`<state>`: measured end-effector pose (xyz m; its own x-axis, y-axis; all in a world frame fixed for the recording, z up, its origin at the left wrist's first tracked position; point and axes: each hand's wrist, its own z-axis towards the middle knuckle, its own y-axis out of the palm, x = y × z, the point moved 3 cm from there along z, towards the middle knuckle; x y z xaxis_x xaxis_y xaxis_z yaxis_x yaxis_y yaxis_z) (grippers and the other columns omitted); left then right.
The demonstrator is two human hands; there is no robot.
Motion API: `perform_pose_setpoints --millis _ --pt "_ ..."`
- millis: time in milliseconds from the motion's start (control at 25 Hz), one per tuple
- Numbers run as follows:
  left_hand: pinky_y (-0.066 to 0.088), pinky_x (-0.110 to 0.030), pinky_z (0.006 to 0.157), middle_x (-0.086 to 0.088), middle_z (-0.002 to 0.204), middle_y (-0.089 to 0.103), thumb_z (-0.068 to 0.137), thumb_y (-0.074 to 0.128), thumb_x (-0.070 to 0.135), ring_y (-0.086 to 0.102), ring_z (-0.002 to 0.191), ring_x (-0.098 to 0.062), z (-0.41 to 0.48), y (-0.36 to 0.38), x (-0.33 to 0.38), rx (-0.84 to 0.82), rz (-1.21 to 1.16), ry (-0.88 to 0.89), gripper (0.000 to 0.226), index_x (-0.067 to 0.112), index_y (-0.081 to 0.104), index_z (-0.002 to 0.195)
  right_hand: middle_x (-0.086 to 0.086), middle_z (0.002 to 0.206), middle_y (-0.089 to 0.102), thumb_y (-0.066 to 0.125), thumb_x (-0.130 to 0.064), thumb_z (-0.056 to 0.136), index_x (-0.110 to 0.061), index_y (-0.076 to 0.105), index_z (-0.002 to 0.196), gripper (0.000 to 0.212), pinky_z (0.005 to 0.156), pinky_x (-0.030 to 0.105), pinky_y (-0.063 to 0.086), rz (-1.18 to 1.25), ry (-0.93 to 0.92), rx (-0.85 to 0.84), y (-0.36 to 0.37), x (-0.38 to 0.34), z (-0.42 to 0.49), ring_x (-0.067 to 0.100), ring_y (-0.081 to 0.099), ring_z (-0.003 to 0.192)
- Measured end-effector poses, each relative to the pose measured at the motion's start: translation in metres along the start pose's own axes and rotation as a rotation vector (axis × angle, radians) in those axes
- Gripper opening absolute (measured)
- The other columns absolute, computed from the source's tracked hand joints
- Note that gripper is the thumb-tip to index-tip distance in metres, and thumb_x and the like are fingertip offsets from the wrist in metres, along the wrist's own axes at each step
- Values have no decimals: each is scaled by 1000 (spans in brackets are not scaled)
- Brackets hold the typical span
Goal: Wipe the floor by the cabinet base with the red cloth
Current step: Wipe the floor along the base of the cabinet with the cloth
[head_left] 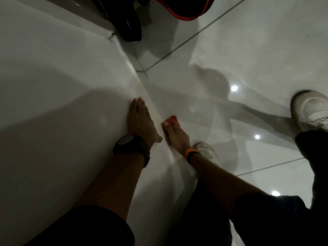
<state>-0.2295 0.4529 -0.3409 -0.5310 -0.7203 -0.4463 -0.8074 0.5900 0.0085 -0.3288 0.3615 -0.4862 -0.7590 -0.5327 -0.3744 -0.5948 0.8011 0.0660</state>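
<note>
The white cabinet front fills the left half of the view and meets the glossy tiled floor along a diagonal seam. My left hand, with a black watch on the wrist, lies flat and open against the cabinet just above the seam. My right hand, with an orange wristband, presses the red cloth onto the floor right beside the cabinet base. Only a small part of the cloth shows past my fingertips.
A black bag with orange trim and a dark strap-like object sit at the top by the cabinet base. My white shoes stand on the floor at right and behind my right wrist. Ceiling lights reflect off the tiles.
</note>
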Motion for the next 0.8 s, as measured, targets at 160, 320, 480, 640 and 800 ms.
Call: perform_pose_setpoints --millis 160,320,480,640,800 --pt "-10 -48 131 -25 171 -15 91 39 85 -16 161 -37 6 1 2 -3 18 -15 124 -3 -9 164 3 174 21 18 -73 91 -28 17 164 86 130 50 15 22 -233 -14 -4 -53 28 28 24 159" --pt "-10 -49 131 -26 171 -14 92 40 84 -15 162 -37 -6 11 8 6 8 13 124 -4 -8 164 4 171 29 31 -66 103 -37 20 163 67 130 50 22 112 -111 -25 4 19 -3 30 31 156" --pt "-10 -50 131 -25 171 -14 93 37 84 -15 162 -37 -19 18 22 6 35 49 122 -4 -8 164 13 165 40 34 -66 103 -33 22 162 69 128 52 29 29 21 1 9 85 -34 38 40 150" --pt "-11 -51 130 -25 171 -15 92 37 85 -17 161 -37 -17 18 26 20 18 30 123 -3 -8 164 18 153 54 34 -70 100 -24 25 161 77 117 47 41 5 -64 71 8 24 -15 38 55 135" --pt "-12 -50 129 -23 172 -11 91 41 84 -13 162 -36 1 10 4 56 -27 -20 124 -1 -9 164 15 143 60 36 -55 104 -15 50 145 60 96 31 32 118 -367 4 -8 -119 38 35 58 128"
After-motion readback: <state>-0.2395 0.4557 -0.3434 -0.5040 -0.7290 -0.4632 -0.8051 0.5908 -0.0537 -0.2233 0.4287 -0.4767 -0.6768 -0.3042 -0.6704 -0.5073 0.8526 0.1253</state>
